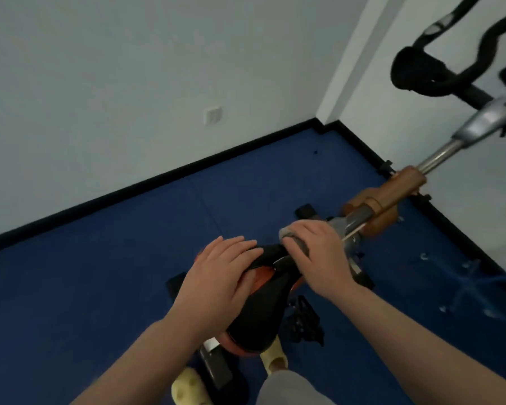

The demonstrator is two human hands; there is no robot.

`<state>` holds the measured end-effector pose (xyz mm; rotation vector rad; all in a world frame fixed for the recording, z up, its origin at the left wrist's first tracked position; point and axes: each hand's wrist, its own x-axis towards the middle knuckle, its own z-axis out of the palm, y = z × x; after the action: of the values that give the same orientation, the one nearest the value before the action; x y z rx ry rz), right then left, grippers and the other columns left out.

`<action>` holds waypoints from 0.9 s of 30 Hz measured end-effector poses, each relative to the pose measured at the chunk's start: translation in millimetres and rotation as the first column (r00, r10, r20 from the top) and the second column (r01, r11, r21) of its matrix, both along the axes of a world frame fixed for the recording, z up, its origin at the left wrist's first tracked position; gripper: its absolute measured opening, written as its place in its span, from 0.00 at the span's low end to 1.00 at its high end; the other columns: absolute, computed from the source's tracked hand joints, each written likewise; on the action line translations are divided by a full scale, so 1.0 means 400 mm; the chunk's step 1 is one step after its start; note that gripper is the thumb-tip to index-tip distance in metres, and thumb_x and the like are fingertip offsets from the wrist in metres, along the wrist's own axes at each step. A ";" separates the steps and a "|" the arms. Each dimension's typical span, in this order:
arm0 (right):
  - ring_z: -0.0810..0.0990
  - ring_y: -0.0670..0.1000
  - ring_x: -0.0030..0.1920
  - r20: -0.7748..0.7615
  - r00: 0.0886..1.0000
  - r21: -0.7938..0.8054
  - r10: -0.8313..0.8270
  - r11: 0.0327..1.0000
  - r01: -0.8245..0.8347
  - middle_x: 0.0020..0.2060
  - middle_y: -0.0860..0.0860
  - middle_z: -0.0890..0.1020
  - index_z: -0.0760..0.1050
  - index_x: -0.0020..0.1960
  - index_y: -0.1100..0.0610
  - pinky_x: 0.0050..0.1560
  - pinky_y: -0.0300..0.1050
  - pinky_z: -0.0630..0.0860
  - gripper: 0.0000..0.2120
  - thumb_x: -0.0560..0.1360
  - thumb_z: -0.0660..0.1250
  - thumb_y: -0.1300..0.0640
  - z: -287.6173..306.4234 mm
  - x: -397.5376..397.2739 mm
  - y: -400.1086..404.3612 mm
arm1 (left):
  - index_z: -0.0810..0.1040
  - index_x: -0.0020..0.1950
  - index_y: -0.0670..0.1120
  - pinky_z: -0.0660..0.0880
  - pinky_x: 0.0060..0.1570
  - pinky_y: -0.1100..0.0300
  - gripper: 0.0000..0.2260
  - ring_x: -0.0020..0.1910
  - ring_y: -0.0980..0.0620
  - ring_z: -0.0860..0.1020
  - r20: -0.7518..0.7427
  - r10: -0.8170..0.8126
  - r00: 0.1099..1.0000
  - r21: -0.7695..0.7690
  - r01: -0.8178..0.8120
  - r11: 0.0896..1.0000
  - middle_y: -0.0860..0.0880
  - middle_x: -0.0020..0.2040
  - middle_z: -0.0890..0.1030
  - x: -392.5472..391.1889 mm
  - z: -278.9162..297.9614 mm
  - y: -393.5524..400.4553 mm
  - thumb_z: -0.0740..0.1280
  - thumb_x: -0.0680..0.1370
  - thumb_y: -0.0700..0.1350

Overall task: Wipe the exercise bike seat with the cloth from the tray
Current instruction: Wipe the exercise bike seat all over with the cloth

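The right hand (313, 252) closes around a bunched grey cloth (294, 239), pressing it on the narrow nose of the black padded exercise bike seat (257, 314). The left hand (225, 267) rests flat on the seat, fingers extended, holding nothing. Wiping appears underway; the wider rear seems yet uncovered.
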<state>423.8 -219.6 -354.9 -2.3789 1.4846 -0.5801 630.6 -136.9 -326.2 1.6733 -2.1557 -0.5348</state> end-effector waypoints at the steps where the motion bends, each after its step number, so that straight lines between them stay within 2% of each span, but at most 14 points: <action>1: 0.75 0.48 0.54 0.025 1.000 -0.002 0.010 1.000 -0.010 0.51 0.45 0.80 0.78 0.53 0.51 0.57 0.46 0.69 0.14 0.79 0.57 0.45 -0.009 -0.009 -0.003 | 0.70 0.68 0.55 0.51 0.72 0.57 0.21 0.70 0.57 0.64 0.025 -0.055 0.998 -0.008 0.055 0.998 0.57 0.69 0.71 -0.004 0.002 -0.011 0.50 0.78 0.54; 3: 0.75 0.48 0.53 0.196 0.965 0.136 -0.174 0.979 0.149 0.50 0.47 0.79 0.78 0.51 0.52 0.56 0.45 0.69 0.13 0.79 0.58 0.47 -0.021 -0.014 -0.007 | 0.69 0.68 0.56 0.53 0.71 0.57 0.20 0.69 0.58 0.66 0.073 -0.102 0.992 -0.035 0.104 0.994 0.58 0.69 0.71 -0.012 -0.001 -0.024 0.50 0.78 0.55; 4: 0.76 0.47 0.52 0.334 0.866 0.268 -0.372 0.918 0.292 0.50 0.48 0.79 0.78 0.50 0.54 0.54 0.44 0.70 0.13 0.79 0.58 0.48 -0.025 -0.007 -0.008 | 0.69 0.68 0.56 0.54 0.71 0.57 0.19 0.68 0.59 0.66 0.079 -0.090 0.993 -0.050 0.094 0.994 0.59 0.68 0.71 -0.016 -0.003 -0.027 0.51 0.78 0.55; 5: 0.76 0.48 0.50 0.438 0.701 0.405 -0.563 0.820 0.406 0.50 0.50 0.78 0.78 0.50 0.54 0.53 0.44 0.72 0.12 0.79 0.58 0.49 -0.028 0.011 -0.007 | 0.70 0.67 0.57 0.55 0.70 0.57 0.19 0.68 0.59 0.67 0.075 -0.068 0.995 -0.059 0.073 0.996 0.59 0.68 0.72 -0.019 -0.004 -0.027 0.51 0.78 0.55; 7: 0.76 0.50 0.55 0.491 0.400 0.557 -0.774 0.632 0.540 0.57 0.53 0.77 0.76 0.58 0.53 0.60 0.49 0.73 0.15 0.79 0.57 0.48 -0.031 0.065 0.010 | 0.71 0.67 0.56 0.56 0.70 0.59 0.18 0.67 0.59 0.69 0.067 -0.044 0.997 -0.075 0.049 0.996 0.59 0.67 0.73 -0.020 -0.008 -0.028 0.53 0.78 0.54; 9: 0.70 0.51 0.67 0.471 0.280 0.585 -0.837 0.533 0.611 0.70 0.51 0.68 0.66 0.71 0.50 0.69 0.51 0.67 0.20 0.80 0.54 0.47 -0.032 0.119 0.064 | 0.71 0.66 0.56 0.57 0.69 0.60 0.18 0.66 0.59 0.69 0.056 -0.040 0.998 -0.087 0.045 0.995 0.59 0.66 0.74 -0.018 -0.012 -0.032 0.54 0.78 0.53; 11: 0.65 0.50 0.72 0.488 0.265 0.588 -0.832 0.537 0.605 0.74 0.49 0.63 0.55 0.76 0.48 0.72 0.52 0.63 0.24 0.81 0.52 0.47 -0.033 0.167 0.136 | 0.73 0.65 0.56 0.60 0.68 0.59 0.17 0.64 0.60 0.71 0.039 -0.031 0.999 -0.100 0.035 0.994 0.58 0.64 0.75 -0.016 -0.014 -0.035 0.56 0.77 0.52; 13: 0.65 0.49 0.72 0.505 0.295 0.626 -0.811 0.579 0.522 0.73 0.48 0.64 0.50 0.77 0.46 0.72 0.52 0.63 0.26 0.81 0.50 0.45 -0.049 0.194 0.197 | 0.74 0.64 0.55 0.62 0.67 0.59 0.17 0.63 0.60 0.72 0.032 -0.028 0.999 -0.108 0.031 0.994 0.58 0.64 0.76 -0.015 -0.017 -0.037 0.57 0.77 0.50; 15: 0.69 0.49 0.68 0.487 0.289 0.678 -0.824 0.565 0.471 0.69 0.49 0.69 0.53 0.76 0.46 0.71 0.53 0.65 0.24 0.81 0.49 0.43 -0.061 0.190 0.201 | 0.74 0.64 0.55 0.60 0.67 0.61 0.17 0.63 0.60 0.72 0.032 -0.021 0.999 -0.120 0.025 0.992 0.58 0.63 0.77 -0.014 -0.019 -0.037 0.58 0.77 0.50; 18: 0.74 0.50 0.60 0.454 0.217 0.758 -0.864 0.502 0.415 0.62 0.52 0.76 0.64 0.64 0.49 0.67 0.53 0.68 0.16 0.81 0.49 0.44 -0.048 0.181 0.185 | 0.75 0.63 0.55 0.59 0.66 0.63 0.17 0.63 0.60 0.72 0.037 -0.015 0.999 -0.126 0.020 0.992 0.58 0.63 0.77 -0.015 -0.017 -0.035 0.59 0.76 0.48; 22: 0.68 0.49 0.69 0.457 0.410 0.705 -0.789 0.603 0.374 0.71 0.49 0.67 0.54 0.75 0.45 0.69 0.54 0.67 0.24 0.80 0.48 0.41 -0.016 0.227 0.309 | 0.75 0.63 0.55 0.62 0.65 0.62 0.16 0.62 0.60 0.72 0.043 -0.017 0.999 -0.125 0.022 0.992 0.58 0.62 0.77 -0.015 -0.015 -0.037 0.60 0.76 0.47; 23: 0.66 0.48 0.70 0.475 0.417 0.706 -0.775 0.618 0.346 0.72 0.47 0.65 0.53 0.76 0.44 0.70 0.52 0.66 0.25 0.80 0.49 0.42 0.000 0.230 0.335 | 0.75 0.63 0.55 0.63 0.65 0.61 0.16 0.62 0.60 0.72 0.039 -0.012 0.999 -0.131 0.017 0.991 0.58 0.62 0.77 -0.014 -0.018 -0.037 0.60 0.76 0.47; 25: 0.69 0.47 0.67 0.505 0.375 0.726 -0.777 0.618 0.302 0.69 0.47 0.69 0.58 0.73 0.44 0.68 0.47 0.66 0.20 0.81 0.50 0.44 0.000 0.215 0.318 | 0.75 0.63 0.55 0.65 0.65 0.59 0.16 0.62 0.60 0.72 0.037 -0.011 0.999 -0.144 0.016 0.989 0.58 0.62 0.77 -0.012 -0.023 -0.036 0.61 0.76 0.47; 27: 0.72 0.49 0.61 0.455 0.306 0.784 -0.836 0.539 0.308 0.64 0.51 0.74 0.63 0.69 0.46 0.66 0.49 0.67 0.18 0.82 0.49 0.45 -0.013 0.204 0.268 | 0.76 0.63 0.55 0.66 0.64 0.58 0.16 0.62 0.59 0.73 0.030 -0.017 0.999 -0.157 0.022 0.987 0.58 0.62 0.78 -0.012 -0.024 -0.036 0.61 0.76 0.46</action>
<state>505.5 -112.6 -360.2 -0.7095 1.6821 -1.0240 625.9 -151.2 -335.7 1.5858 -2.1748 -0.3374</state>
